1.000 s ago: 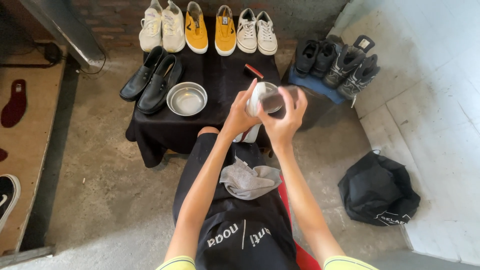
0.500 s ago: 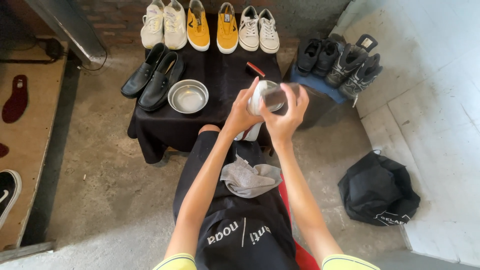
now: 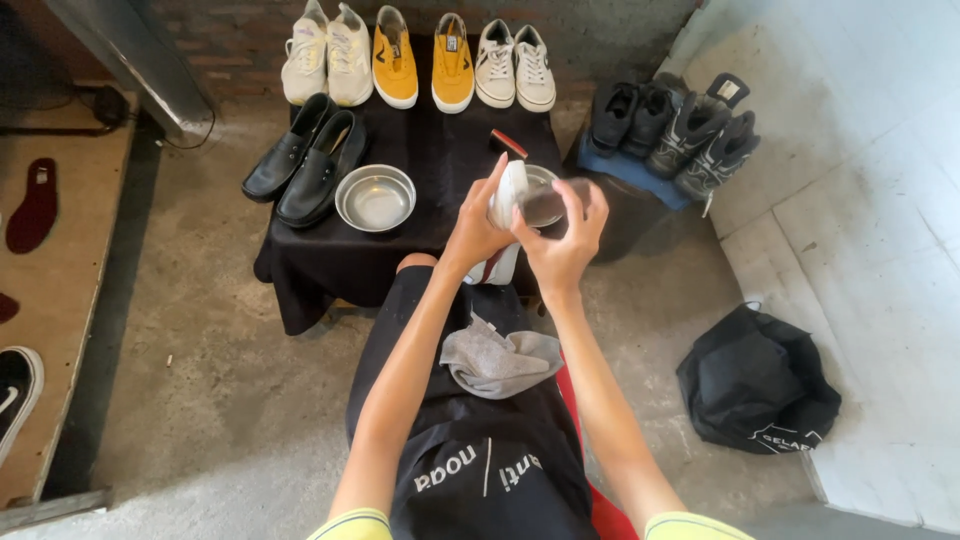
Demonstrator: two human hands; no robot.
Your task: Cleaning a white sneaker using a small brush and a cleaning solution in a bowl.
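- White shoe (image 3: 505, 205) held up in front of the person over the near edge of the black-draped table (image 3: 300, 270), sole side turned left, heel hanging down toward the knees
- left hand (image 3: 472, 232) wraps the shoe from the left, fingers curled on its side, index finger raised along the upper edge
- right hand (image 3: 562, 240) sits at the shoe's right side, fingers spread and bent around a dark round object (image 3: 545, 207), maybe a brush or sponge, can't tell which
- shoe looks light, canvas-like upper soft and bendy, rubber sole stiffer; best grip seems the sole edge or heel, upper would dent under a squeeze
- grey cloth (image 3: 500, 362) crumpled on the lap on a black apron (image 3: 470, 470), limp, not touched by either hand
- apron carries white lettering low near the camera, centre
- steel bowl (image 3: 375, 198) on the table left of the hands, looks empty; second metal bowl (image 3: 540, 178) mostly hidden behind the shoe
- small red-and-black item (image 3: 508, 143) lying far on the table beyond the hands
- black leather shoes (image 3: 305, 160) as a pair at the table's left end
- far row by the brick wall: white sneakers (image 3: 325, 55), yellow sneakers (image 3: 422, 62), another pair of white sneakers (image 3: 515, 65)
- dark boots and shoes (image 3: 680, 125) on a blue-topped stand far right, a pale tag on one boot tongue
- black bag (image 3: 757, 385) slumped on the floor right, white print along its near edge
- red insole (image 3: 35, 205) on a wooden board far left
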